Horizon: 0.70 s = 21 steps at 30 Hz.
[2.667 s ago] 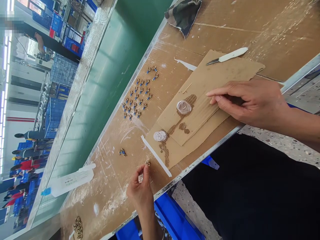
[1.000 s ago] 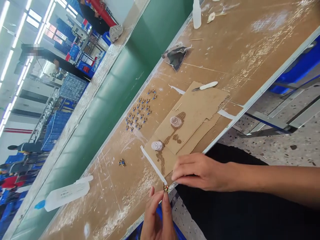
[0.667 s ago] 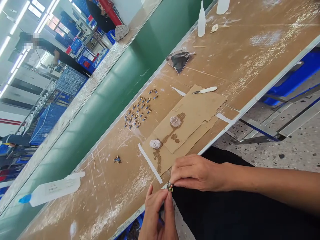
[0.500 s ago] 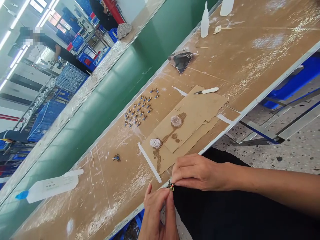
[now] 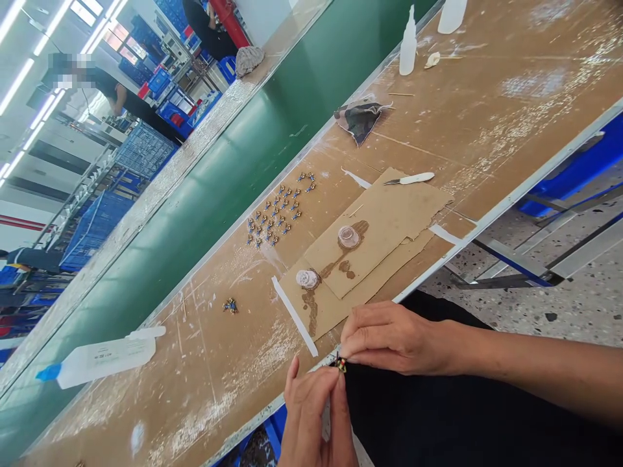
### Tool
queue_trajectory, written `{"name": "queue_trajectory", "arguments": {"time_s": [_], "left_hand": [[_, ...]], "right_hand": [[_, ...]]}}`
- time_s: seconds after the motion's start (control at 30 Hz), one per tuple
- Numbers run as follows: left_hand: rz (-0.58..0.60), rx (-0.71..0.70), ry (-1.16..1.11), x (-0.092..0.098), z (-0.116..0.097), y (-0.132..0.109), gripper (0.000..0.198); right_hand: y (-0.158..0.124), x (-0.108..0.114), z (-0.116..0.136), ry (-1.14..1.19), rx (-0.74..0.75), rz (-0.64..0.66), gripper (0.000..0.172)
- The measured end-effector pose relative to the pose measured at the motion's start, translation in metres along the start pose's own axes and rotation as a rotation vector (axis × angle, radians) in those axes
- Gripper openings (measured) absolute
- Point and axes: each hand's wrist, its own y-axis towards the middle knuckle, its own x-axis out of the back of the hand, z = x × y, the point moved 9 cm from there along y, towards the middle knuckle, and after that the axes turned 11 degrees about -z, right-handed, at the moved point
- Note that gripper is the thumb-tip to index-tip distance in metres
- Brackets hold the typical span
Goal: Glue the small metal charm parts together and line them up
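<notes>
My left hand (image 5: 318,412) pinches a small dark, yellow and red piece (image 5: 341,364) between thumb and forefinger at the table's near edge. From the right, my right hand (image 5: 389,337) has its fingertips closed at the same piece; whether they grip it or something finer is hidden. Farther off, several small blue and gold pieces (image 5: 275,214) lie spread on the brown table (image 5: 185,363), and a small cluster of similar pieces (image 5: 230,305) sits to the left. Two small round dishes, one pale (image 5: 307,279) and one clearer (image 5: 348,237), stand on stained cardboard (image 5: 384,259).
A white-handled knife (image 5: 416,178) rests on the cardboard, a dark cloth (image 5: 360,120) behind it. A blue-capped bottle (image 5: 104,360) lies at left; a nozzle bottle (image 5: 408,42) stands at the back. Beyond the green strip (image 5: 243,149), a person (image 5: 121,97) stands among blue crates.
The whole view has shifted slightly, so the table and its objects appear a little farther right. Both hands keep nearly the same pose around the small piece.
</notes>
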Motion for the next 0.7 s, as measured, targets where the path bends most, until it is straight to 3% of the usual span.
{"name": "queue_trajectory", "arguments": {"time_s": [0.23,0.53,0.7], "left_hand": [[-0.063,-0.089,0.067,0.007,-0.009,0.007,0.013],[-0.111,-0.355,0.245,0.010,-0.034,-0.002,0.019],[-0.070,-0.400,0.247,0.007,-0.040,-0.004,0.023]], "right_hand": [[0.002,0.003,0.002,-0.010,0.005,0.009,0.013],[-0.003,0.000,-0.023,0.225,-0.295,0.025,0.017],[-0.004,-0.003,-0.024,0.273,-0.311,0.021,0.016]]}}
